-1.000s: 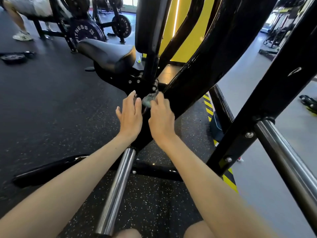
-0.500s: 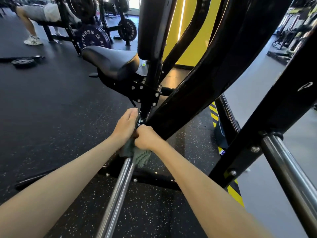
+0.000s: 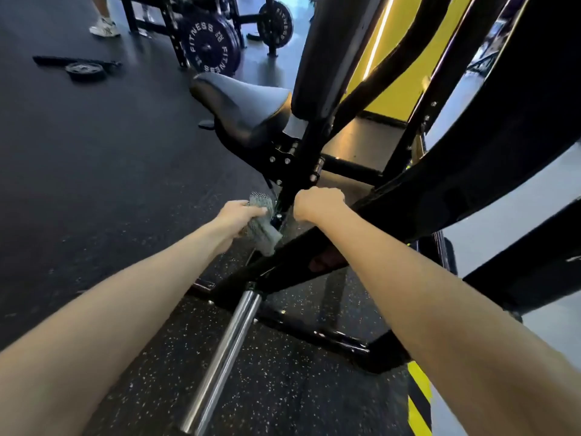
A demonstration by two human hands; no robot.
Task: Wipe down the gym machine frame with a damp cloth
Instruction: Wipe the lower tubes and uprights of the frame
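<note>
Here the left hand (image 3: pixel 239 215) grips the bunched grey cloth (image 3: pixel 261 222) beside the black frame (image 3: pixel 297 184) under the seat while the right hand (image 3: pixel 317 202) is fisted around that post, so wiping looks underway, and the next stroke probably calls for pressing the cloth onto the bar.

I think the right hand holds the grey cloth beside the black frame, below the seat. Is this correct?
Not quite: the head view shows the left hand holding the grey cloth beside the black frame, below the seat. The right hand is a closed fist, without cloth.
</note>
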